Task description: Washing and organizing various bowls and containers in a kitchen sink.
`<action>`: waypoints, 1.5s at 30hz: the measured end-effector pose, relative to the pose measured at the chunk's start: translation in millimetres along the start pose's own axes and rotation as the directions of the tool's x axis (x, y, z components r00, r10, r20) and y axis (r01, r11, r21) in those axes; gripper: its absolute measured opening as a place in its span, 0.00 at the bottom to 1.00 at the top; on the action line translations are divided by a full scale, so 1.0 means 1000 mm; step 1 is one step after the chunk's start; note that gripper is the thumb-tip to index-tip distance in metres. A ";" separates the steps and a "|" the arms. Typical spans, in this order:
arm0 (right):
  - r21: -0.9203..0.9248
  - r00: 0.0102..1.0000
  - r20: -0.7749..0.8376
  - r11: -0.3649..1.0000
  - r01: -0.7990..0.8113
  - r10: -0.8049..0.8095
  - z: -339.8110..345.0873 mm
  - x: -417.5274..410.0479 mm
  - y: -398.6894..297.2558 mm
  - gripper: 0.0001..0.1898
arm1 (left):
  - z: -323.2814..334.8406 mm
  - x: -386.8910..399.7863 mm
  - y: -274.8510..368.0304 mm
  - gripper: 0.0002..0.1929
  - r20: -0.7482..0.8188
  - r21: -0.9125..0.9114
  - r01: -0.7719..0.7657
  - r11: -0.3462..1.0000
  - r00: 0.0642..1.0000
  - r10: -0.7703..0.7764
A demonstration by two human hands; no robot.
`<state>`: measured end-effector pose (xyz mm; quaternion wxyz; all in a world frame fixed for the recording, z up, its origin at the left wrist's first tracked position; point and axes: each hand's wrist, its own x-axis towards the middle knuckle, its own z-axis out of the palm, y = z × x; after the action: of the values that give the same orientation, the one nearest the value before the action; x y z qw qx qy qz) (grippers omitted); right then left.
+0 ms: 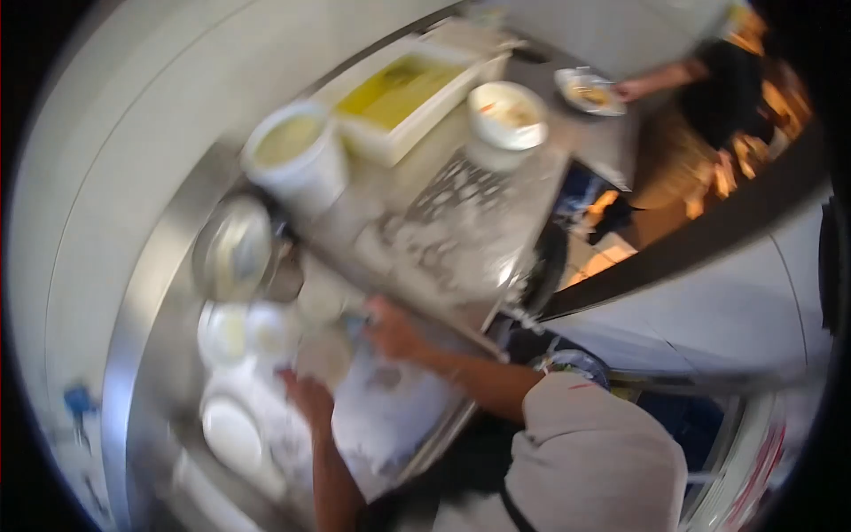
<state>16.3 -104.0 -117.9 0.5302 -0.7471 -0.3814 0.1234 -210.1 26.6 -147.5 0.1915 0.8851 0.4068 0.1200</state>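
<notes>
Motion blur softens this view. My right hand (392, 330) is closed around a small blue item (356, 322), possibly a scrubber, above the sudsy work area. Close by, my left hand (308, 394) has its fingers at the near-left side of a pale round dish (324, 359); whether they grip it cannot be made out. White foam (399, 415) spreads below and right of the dish. Two small white bowls (227, 334) lie left of my hands, and a larger white dish (231, 431) sits lower left.
A round metal vessel (233, 249) stands near the wall. Beyond are a white bucket (289, 149), a white tub of yellow liquid (399, 90) and a white container with scraps (508, 120) on a wet steel counter (425, 246). Another person's hand (628, 90) holds a plate (588, 93).
</notes>
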 end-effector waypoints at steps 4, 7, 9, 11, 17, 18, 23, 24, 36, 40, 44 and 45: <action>-0.008 0.990 -0.060 0.992 0.129 -0.129 -0.037 0.012 -0.044 0.22 | 0.002 0.001 0.045 0.26 -0.462 0.002 0.154 0.988 0.877 -0.136; 0.066 0.928 -0.017 0.926 0.372 -0.372 0.001 -0.006 -0.093 0.22 | -0.055 0.002 0.079 0.25 -0.171 -0.501 0.378 0.779 0.839 -0.517; 0.023 0.853 0.073 0.856 0.517 -0.517 0.045 -0.042 -0.132 0.24 | -0.079 -0.007 0.085 0.15 0.109 -0.933 0.314 0.174 0.709 -0.697; 0.005 0.851 0.137 0.860 0.511 -0.507 0.079 -0.075 -0.144 0.24 | -0.116 -0.027 0.052 0.15 0.212 -0.877 0.446 0.181 0.696 -0.686; -0.108 0.643 0.732 0.895 0.433 -0.223 0.163 -0.079 -0.182 0.19 | -0.134 -0.079 -0.049 0.16 0.427 -0.904 0.384 -0.188 0.831 -0.357; -0.124 0.663 0.721 0.905 0.406 -0.199 0.179 -0.103 -0.216 0.18 | -0.129 -0.105 -0.115 0.17 0.220 -0.928 0.310 0.206 0.903 -0.369; 0.087 0.329 0.702 0.535 0.840 -0.631 0.204 -0.120 -0.169 0.19 | -0.159 -0.112 -0.104 0.19 0.425 -0.828 0.528 0.187 0.810 -0.404; 0.040 0.438 0.802 0.769 0.638 -0.406 0.224 -0.134 -0.204 0.20 | -0.147 -0.141 -0.152 0.20 0.231 -0.893 0.321 0.316 0.928 -0.293; 0.032 0.274 0.940 0.850 0.525 -0.204 0.236 -0.165 -0.214 0.14 | -0.128 -0.174 -0.210 0.26 0.535 -0.844 0.529 -0.080 0.828 -0.167; 0.231 0.610 0.773 0.973 -0.010 -0.177 0.255 -0.145 -0.192 0.14 | -0.121 -0.149 -0.159 0.25 0.467 -0.820 0.360 -0.445 0.870 -0.156; 0.076 0.870 0.487 0.996 0.041 -0.073 0.222 -0.133 -0.235 0.19 | -0.136 -0.149 -0.144 0.21 0.257 -0.946 0.076 -0.314 0.765 -0.590; -0.094 0.917 0.348 0.966 0.240 -0.194 0.209 -0.126 -0.252 0.21 | -0.145 -0.142 -0.136 0.22 0.131 -0.991 0.094 -0.092 0.742 -0.657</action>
<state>-302.9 -9.5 -7.8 0.4162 -0.7023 -0.5540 0.1633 -446.0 33.2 -85.0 0.6738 0.2935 0.4786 0.4805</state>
